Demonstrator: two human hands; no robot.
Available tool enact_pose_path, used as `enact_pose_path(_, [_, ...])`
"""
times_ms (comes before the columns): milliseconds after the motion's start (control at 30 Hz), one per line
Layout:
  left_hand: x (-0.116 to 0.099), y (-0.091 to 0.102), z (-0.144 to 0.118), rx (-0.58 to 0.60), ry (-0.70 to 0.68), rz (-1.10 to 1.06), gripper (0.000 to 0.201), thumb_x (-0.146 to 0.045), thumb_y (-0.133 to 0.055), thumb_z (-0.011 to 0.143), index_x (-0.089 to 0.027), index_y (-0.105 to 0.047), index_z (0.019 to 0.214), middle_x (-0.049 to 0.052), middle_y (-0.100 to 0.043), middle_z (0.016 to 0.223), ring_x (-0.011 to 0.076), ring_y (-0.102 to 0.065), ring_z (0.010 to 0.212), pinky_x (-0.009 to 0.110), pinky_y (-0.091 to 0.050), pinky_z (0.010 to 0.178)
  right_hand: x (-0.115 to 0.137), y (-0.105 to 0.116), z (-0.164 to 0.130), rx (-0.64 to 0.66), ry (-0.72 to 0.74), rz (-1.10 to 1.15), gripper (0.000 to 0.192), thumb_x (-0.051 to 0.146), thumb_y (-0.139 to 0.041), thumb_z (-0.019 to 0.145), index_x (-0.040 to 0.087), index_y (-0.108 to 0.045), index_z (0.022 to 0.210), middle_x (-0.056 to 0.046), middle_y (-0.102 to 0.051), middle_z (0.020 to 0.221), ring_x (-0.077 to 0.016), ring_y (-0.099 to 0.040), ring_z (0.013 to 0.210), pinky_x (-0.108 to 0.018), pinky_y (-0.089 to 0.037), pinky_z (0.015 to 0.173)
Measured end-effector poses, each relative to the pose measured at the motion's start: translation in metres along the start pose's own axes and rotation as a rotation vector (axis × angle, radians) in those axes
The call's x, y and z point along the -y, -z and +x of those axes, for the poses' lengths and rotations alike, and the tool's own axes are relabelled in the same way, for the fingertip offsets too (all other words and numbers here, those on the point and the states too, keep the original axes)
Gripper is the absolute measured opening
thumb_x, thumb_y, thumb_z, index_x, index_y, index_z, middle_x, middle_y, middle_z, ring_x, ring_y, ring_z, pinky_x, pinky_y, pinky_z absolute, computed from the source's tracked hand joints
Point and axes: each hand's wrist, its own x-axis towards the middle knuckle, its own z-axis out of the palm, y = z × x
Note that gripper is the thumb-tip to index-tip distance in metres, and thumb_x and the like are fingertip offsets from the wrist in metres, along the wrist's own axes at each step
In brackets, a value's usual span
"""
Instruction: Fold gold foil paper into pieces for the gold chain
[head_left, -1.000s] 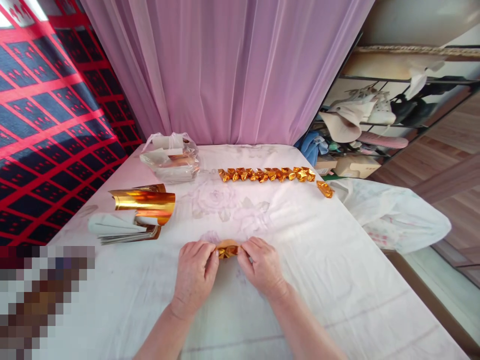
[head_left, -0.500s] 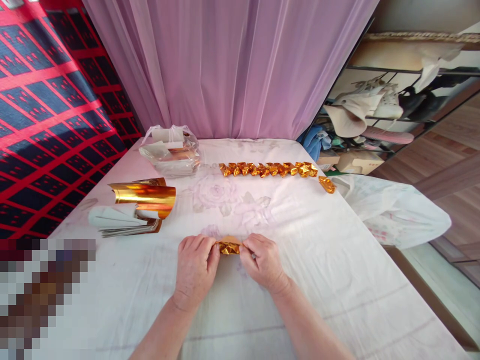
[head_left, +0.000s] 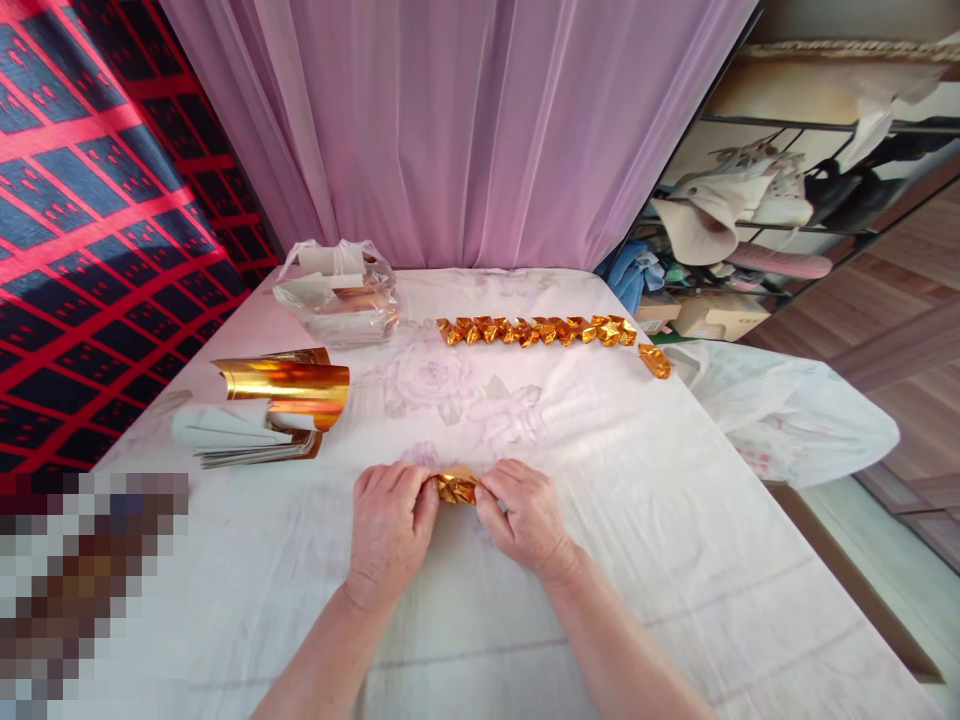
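Between my two hands is a small piece of folded gold foil paper [head_left: 456,488], creased and shiny. My left hand [head_left: 391,525] pinches its left end between thumb and fingers. The right end is gripped the same way by my right hand [head_left: 525,518]. Both fists hide the ends of the piece. Farther back, a row of folded gold foil pieces [head_left: 536,331] lies across the table, with one separate gold piece [head_left: 655,361] off its right end.
Curved gold foil sheets [head_left: 289,385] and a stack of white-backed sheets [head_left: 232,430] lie at the left. Behind them stands a clear plastic bag [head_left: 337,300] of paper. A white plastic bag [head_left: 802,410] hangs beyond the table's right edge, near a shoe rack [head_left: 750,215].
The gold foil piece between my hands has tilted or been pressed, so less of its tan upper flap shows. Both hands keep their grip; the view has shifted slightly.
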Motion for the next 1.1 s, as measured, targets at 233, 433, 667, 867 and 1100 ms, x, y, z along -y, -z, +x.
enact_pose_path(233, [0.0008,-0.0002,0.0001,0.011,-0.012,-0.035,0.019,-0.022,-0.047,0.094,-0.022,-0.059,0.079,0.002,-0.064,0.074,0.0219,-0.057,0.073,0.038,-0.039,0.076,-0.0017,-0.0011,-0.0011,-0.024,-0.032,0.020,0.030,0.013,-0.043,0.088,0.022,-0.041,0.059,0.002,-0.046,0.057,-0.0124,-0.044,0.057,-0.027,-0.031,0.058])
enact_pose_path(433, [0.0034,0.0005,0.0030,0.043,-0.048,-0.202,0.019,-0.025,-0.046,0.094,-0.022,-0.060,0.081,0.001,-0.067,0.076,0.0203,-0.060,0.076,0.036,-0.043,0.076,-0.0059,-0.0024,-0.0014,-0.017,-0.104,0.044,0.030,0.014,-0.044,0.087,0.023,-0.037,0.059,0.002,-0.044,0.056,-0.0120,-0.043,0.056,-0.027,-0.030,0.058])
enact_pose_path(667, [0.0045,0.0008,0.0042,0.101,0.006,-0.283,0.021,-0.025,-0.045,0.093,-0.022,-0.058,0.076,0.000,-0.065,0.072,0.0189,-0.060,0.072,0.034,-0.044,0.073,-0.0084,-0.0027,-0.0015,0.039,-0.171,0.187,0.030,0.015,-0.044,0.084,0.022,-0.032,0.057,0.004,-0.039,0.053,-0.0099,-0.041,0.052,-0.025,-0.029,0.054])
enact_pose_path(867, [0.0039,-0.0008,0.0038,0.132,0.029,-0.215,0.022,-0.025,-0.045,0.092,-0.022,-0.059,0.076,0.001,-0.064,0.071,0.0199,-0.060,0.072,0.035,-0.043,0.072,-0.0092,-0.0007,0.0000,0.093,-0.207,0.289,0.031,0.016,-0.044,0.084,0.022,-0.030,0.056,0.005,-0.037,0.053,-0.0089,-0.039,0.050,-0.024,-0.028,0.052])
enact_pose_path(1100, [0.0033,0.0009,0.0044,0.156,0.026,-0.181,0.022,-0.025,-0.045,0.092,-0.022,-0.059,0.076,0.001,-0.065,0.072,0.0201,-0.061,0.074,0.035,-0.043,0.073,-0.0076,-0.0001,0.0004,0.090,-0.209,0.292,0.032,0.017,-0.043,0.083,0.022,-0.032,0.054,0.005,-0.037,0.052,-0.0090,-0.039,0.049,-0.024,-0.027,0.050])
